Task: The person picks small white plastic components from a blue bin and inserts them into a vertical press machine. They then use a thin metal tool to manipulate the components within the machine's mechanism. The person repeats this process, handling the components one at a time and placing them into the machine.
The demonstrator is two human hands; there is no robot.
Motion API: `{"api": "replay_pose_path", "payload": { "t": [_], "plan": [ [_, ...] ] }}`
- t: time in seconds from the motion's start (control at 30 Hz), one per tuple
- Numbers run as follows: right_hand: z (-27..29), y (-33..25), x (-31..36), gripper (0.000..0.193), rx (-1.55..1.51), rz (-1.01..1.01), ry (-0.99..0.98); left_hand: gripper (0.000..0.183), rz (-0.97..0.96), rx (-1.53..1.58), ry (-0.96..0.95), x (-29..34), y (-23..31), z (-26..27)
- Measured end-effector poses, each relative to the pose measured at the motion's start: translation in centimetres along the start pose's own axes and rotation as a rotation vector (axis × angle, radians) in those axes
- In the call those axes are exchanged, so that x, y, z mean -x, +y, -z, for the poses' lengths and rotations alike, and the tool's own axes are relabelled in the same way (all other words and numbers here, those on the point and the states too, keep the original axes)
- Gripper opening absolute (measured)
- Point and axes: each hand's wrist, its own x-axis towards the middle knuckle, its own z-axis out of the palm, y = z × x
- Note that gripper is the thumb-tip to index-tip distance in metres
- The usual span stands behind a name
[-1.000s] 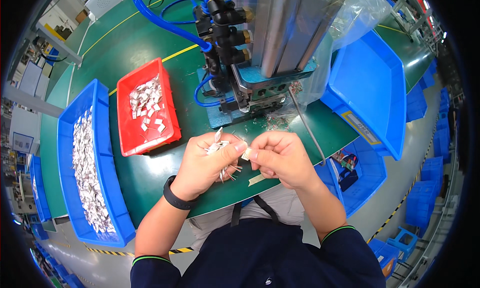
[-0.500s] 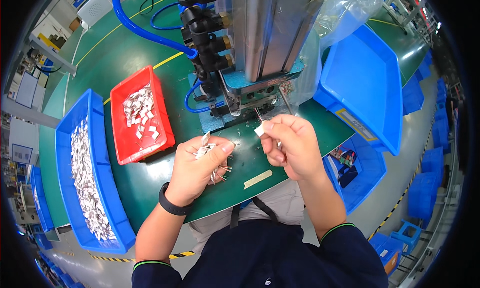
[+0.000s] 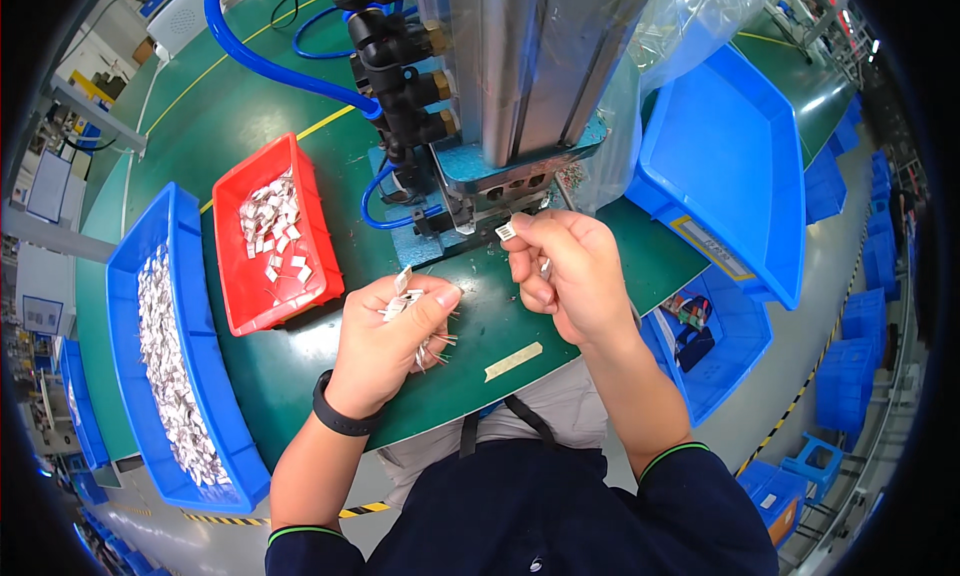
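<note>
Currently, largest item: one green table [image 3: 280, 401], running under most of the setup. On it stands one machine [image 3: 520, 66], a tall metal column with black fittings and blue hoses at its left side.

Trays, by apparent size: one long blue tray [image 3: 205, 351] at far left, long axis running away from the person, heaped with white pieces too many to count; one large blue tray [image 3: 720, 156] right of the machine, tilted; one lower blue bin [image 3: 738, 361] beneath it, holding mixed items, number unclear; one red tray [image 3: 318, 236] between long tray and machine, holding a loose pile of white pieces, overlapping, count not possible.

Hands: two, well apart from each other. Left hand [image 3: 378, 336] is closed around a bunch of white pieces [image 3: 404, 301]; number not countable. One of these sticks up above the thumb, long axis pointing away from the person; thin wire ends project rightward below the thumb. One black wristband [image 3: 340, 408] on that wrist.

Right hand [image 3: 575, 276] has thumb and index finger pinched on one white piece [image 3: 506, 232], located in front of the machine's lower part. Its free end points left, dark slits facing the camera; long axis too small to determine.

One pale tape strip [image 3: 513, 361] lies slantwise near the table's front edge.
</note>
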Motion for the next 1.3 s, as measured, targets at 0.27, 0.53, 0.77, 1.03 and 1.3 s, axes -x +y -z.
{"api": "replay_pose_path", "payload": {
  "t": [0.27, 0.53, 0.77, 1.03, 1.3],
  "plan": [
    [0.2, 0.0, 0.0, 0.022, 0.0, 0.005, -0.009, 0.013, 0.015, 0.009, 0.013, 0.0, 0.1, -0.2],
    [0.1, 0.1, 0.0, 0.021, -0.009, 0.015, -0.008, 0.013, 0.015, -0.013, 0.014, 0.0, 0.0, -0.2],
    [0.3, 1.0, 0.2, 0.016, -0.044, 0.053, 0.003, 0.015, 0.016, -0.016, 0.016, 0.0, -0.1, -0.2],
    [0.5, 2.9, 2.9, 0.012, 0.326, 0.094, -0.239, 0.022, 0.001, 0.005, -0.054, 0.0, 0.0, -0.5],
    [-0.2, 2.9, 2.3, 0.013, 0.189, -0.125, -0.295, 0.023, -0.06, -0.027, -0.113, -0.2, -0.3, -0.2]
  ]
}}
